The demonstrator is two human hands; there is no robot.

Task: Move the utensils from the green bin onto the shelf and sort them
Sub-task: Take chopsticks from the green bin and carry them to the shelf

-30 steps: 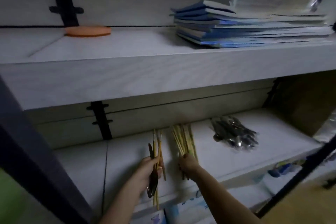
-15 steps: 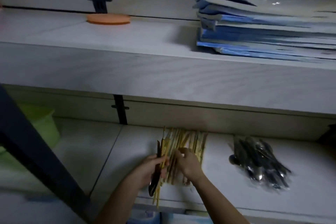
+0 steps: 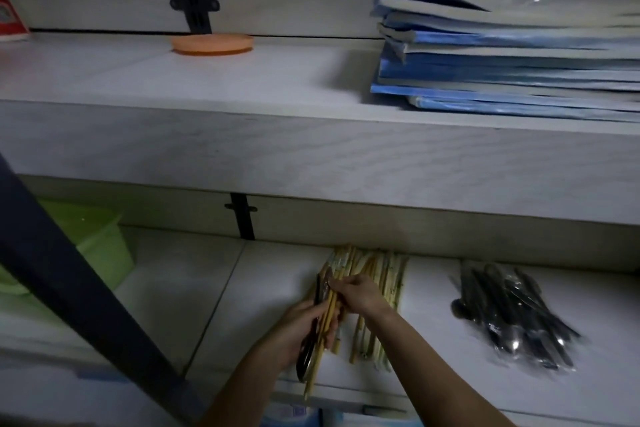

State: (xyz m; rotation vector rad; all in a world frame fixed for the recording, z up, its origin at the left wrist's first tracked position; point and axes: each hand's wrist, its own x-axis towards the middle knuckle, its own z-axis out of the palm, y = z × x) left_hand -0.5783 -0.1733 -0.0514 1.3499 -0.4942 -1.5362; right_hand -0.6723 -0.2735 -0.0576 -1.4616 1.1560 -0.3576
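As the left hand gripped chopsticks and a spoon, the right hand pinched them over the dim white shelf.

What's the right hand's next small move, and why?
Probably: right hand pulls the held chopsticks from the left hand and lays them on the chopstick pile. The left hand grips them mixed with a dark metal utensil; right fingers touch their upper ends; metal cutlery lies apart, rightward.

Pale matt wood-grain shelf, wooden chopsticks, glossy metal cutlery, translucent green plastic bin
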